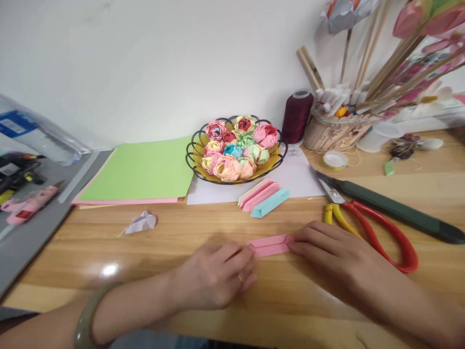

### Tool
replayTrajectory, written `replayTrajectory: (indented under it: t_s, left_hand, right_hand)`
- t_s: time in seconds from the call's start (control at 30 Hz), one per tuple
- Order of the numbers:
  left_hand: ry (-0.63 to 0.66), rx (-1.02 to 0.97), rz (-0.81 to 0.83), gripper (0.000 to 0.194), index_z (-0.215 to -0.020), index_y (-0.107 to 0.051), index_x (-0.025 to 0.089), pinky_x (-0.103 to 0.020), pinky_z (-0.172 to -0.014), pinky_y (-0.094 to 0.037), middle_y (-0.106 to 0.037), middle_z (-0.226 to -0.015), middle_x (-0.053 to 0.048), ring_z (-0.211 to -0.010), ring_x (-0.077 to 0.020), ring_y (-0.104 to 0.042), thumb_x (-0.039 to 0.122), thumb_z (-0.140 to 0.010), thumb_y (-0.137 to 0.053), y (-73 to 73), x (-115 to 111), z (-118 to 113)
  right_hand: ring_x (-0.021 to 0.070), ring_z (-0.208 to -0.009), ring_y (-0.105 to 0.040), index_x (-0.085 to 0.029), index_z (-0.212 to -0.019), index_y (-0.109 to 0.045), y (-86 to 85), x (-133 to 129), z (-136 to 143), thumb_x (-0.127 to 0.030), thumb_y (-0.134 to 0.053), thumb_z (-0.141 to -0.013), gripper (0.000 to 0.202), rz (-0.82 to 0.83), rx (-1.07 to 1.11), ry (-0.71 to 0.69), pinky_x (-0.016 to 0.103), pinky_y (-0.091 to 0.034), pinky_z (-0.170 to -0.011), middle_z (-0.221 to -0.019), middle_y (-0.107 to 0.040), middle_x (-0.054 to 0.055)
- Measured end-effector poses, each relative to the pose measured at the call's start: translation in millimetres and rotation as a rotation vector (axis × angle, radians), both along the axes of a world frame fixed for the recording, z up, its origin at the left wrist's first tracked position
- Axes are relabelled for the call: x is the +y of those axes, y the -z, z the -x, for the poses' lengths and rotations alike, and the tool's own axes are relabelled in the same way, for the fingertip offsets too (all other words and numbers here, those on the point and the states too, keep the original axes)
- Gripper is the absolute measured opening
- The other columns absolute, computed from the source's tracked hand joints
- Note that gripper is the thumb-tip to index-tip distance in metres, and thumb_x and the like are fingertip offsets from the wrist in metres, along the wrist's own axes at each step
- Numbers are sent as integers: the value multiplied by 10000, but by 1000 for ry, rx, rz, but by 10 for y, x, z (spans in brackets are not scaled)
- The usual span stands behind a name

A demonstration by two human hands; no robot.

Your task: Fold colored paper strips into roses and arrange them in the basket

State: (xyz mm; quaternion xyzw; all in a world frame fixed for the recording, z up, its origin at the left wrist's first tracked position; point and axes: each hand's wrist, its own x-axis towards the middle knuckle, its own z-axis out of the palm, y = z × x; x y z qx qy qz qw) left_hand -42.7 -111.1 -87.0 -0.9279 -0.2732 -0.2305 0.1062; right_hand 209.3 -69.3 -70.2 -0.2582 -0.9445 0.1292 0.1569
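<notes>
A folded pink paper strip (271,245) lies between my hands, low over the wooden table. My left hand (221,271) pinches its left end, with the fingers curled in. At the other end, the fingers of my right hand (327,247) are closed on the strip's right tip. Just beyond it, several similar folded paper strips rest side by side: a blue one (271,202) in front, a pink one (259,195) behind it, and a pale green edge at the back.
Red-and-yellow-handled scissors (374,232) and a dark green-handled tool (395,206) lie close to my right hand. A basket (191,155) of paper flowers stands at the back, beside green paper sheets (141,169). A crumpled paper scrap (141,223), a thread spool (298,116) and a pink glue gun (34,203) are around.
</notes>
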Motion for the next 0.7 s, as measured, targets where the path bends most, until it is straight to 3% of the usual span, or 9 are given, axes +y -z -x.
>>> replayTrajectory:
  t_s: [0.33, 0.7]
  left_hand:
    - [10, -52, -14, 96, -828, -633, 100, -218, -605, -529, -676, -835, -42, -755, -127, -614, 178, -790, -593, -10, -16, 23]
    - [-13, -49, -4, 80, -766, -609, 114, -231, -485, -466, -650, -799, -25, -672, -123, -587, 191, -783, -599, -1, -24, 12]
  right_hand:
    - [185, -811, -548, -181, -888, -617, 57, 30, -20, -185, -452, -889, 165, -15, 12, 48, 326, -442, -698, -877, -612, 64]
    - [174, -820, -534, -185, -913, -603, -14, 59, -11, -173, -406, -904, 197, -13, -14, 13, 314, -440, -696, -909, -587, 61]
